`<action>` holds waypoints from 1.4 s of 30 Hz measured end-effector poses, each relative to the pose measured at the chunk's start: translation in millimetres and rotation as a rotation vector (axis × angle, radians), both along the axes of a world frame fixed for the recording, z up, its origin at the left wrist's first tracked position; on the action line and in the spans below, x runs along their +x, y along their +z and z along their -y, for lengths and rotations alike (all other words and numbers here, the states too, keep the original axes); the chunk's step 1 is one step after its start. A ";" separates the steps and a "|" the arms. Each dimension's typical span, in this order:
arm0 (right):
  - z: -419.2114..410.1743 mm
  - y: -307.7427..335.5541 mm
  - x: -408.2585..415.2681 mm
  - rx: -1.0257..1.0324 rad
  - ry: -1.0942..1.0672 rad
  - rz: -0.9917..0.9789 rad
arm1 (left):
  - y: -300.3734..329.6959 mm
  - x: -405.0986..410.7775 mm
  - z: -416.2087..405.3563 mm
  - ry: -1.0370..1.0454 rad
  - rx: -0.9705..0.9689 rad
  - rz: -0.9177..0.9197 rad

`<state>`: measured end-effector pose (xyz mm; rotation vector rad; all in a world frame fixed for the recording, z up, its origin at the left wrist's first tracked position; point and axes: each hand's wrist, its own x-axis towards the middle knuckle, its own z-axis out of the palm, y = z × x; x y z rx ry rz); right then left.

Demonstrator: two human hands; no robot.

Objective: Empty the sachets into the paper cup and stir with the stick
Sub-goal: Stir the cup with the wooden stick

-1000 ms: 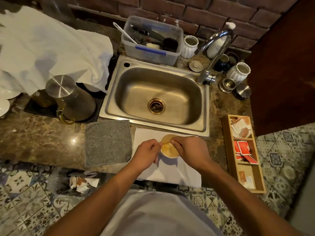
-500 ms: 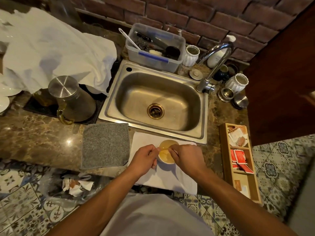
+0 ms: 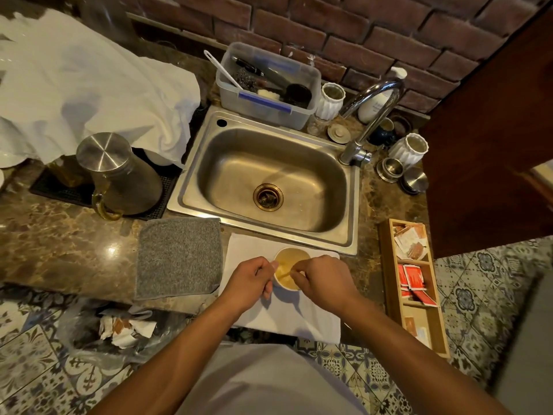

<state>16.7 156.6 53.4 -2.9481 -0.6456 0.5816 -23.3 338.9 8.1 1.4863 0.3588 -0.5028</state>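
The left hand (image 3: 250, 281) is curled against the left wall of the cup (image 3: 291, 268), fingers closed around its side to steady it. The cup stands on a white napkin (image 3: 302, 316) at the front edge of the desk (image 3: 59, 250), just in front of the sink (image 3: 269, 187). It holds a yellowish liquid. A paper cup like this is light and thin-walled, so I'd judge it tips easily and dents if squeezed; a loose hold low on the wall, as here, suits it better than a grip at the rim.

Inside the cup a pale stick (image 3: 285, 274) slants through the liquid. It looks thin and stiff, likely to flex or snap only if forced against the bottom.

The right hand (image 3: 323, 283) hovers over the cup's right rim, fingertips pinched together, apparently on the stick's upper end, though the contact itself is too small to make out. A pinch near the top gives the most sweep when stirring.

Farther right, a wooden tray (image 3: 389, 280) holds red sachets (image 3: 414, 278), flat, light and crinkly, best taken by a corner.
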 end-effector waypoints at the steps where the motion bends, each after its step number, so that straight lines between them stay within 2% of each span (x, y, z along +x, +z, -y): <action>1: -2.5 0.1 2.5 0.015 -0.007 0.002 | 0.3 0.4 -0.1 0.000 -0.001 0.000; 12: 8.8 4.1 -2.5 -0.034 -0.102 0.085 | -1.0 -0.6 2.1 0.007 -0.031 0.002; 18: 6.6 -0.8 -16.8 -0.019 -0.096 0.072 | -1.0 -1.3 3.7 -0.011 -0.038 0.018; 23: -4.6 -0.2 -16.8 0.079 -0.166 0.024 | -3.9 -2.4 2.5 -0.016 -0.038 0.024; 29: -4.2 4.5 -4.7 -0.021 -0.173 0.081 | -3.2 -0.9 3.0 -0.006 -0.049 0.011; 35: -3.0 8.9 -3.3 -0.077 -0.172 0.053 | -6.9 -0.3 2.7 -0.009 -0.056 0.002; 42: -18.4 4.0 -11.1 -0.004 -0.165 0.003 | -8.0 1.2 2.3 -0.021 -0.055 -0.007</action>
